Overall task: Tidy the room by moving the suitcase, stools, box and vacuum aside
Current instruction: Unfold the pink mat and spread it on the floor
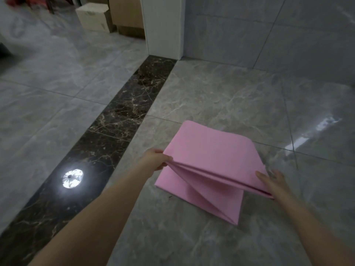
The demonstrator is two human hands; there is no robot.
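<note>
A pink folded box [209, 150] of flat panels lies on the grey tiled floor in the lower middle of the head view. Its top panels are lifted like a fan above the bottom panel. My left hand [155, 160] pinches the near left corner of the raised panels. My right hand [272, 181] rests on their near right edge, thumb on top and fingers spread straight past the edge. No suitcase, stool or vacuum is in view.
A white cardboard box [94, 16] and brown cartons [126, 14] stand at the far left beside a white door frame [163, 25]. A dark marble strip [123, 116] crosses the floor. A grey tiled wall [269, 35] closes the back right.
</note>
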